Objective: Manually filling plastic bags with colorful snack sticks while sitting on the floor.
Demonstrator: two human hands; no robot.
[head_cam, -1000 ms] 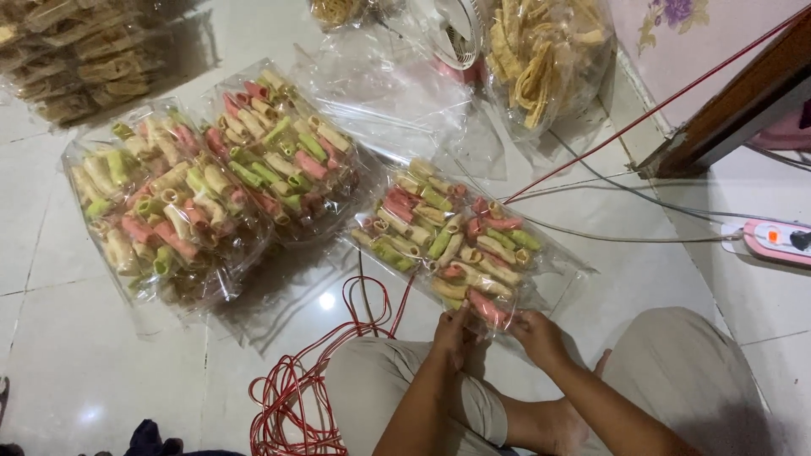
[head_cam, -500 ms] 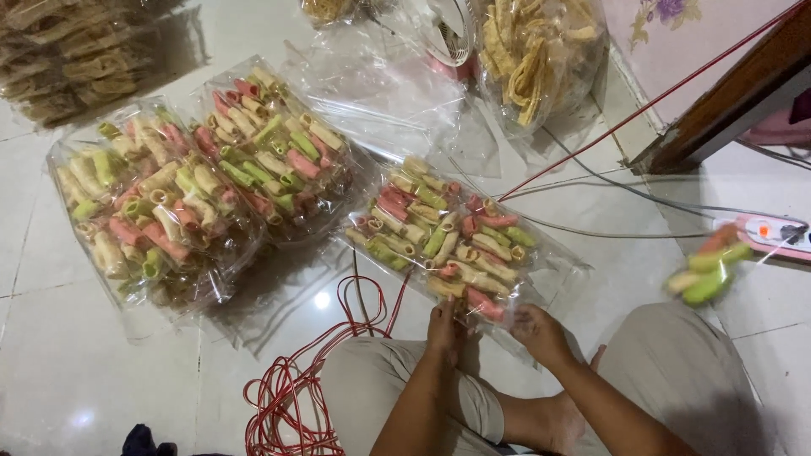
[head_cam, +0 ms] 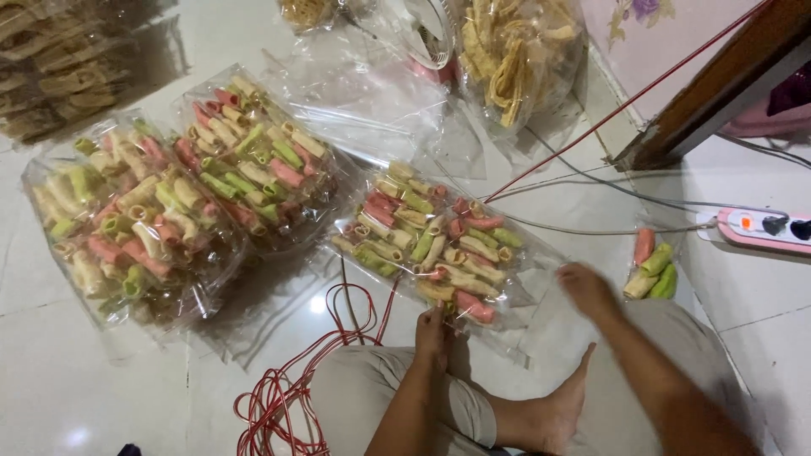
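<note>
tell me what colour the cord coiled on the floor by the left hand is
Red. The cord lies in loose loops near the left hand, seen in the head view.

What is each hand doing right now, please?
Left hand: closed, pinching the near edge of the clear bag of coloured snack rolls.
Right hand: open, resting on that bag's loose plastic, holding nothing.

A home floor is shown: glossy white floor tiles (head_cam: 68, 397), a flowered wall, and a pink power strip (head_cam: 764, 230) beside a brown wooden door frame (head_cam: 718, 84).
</note>
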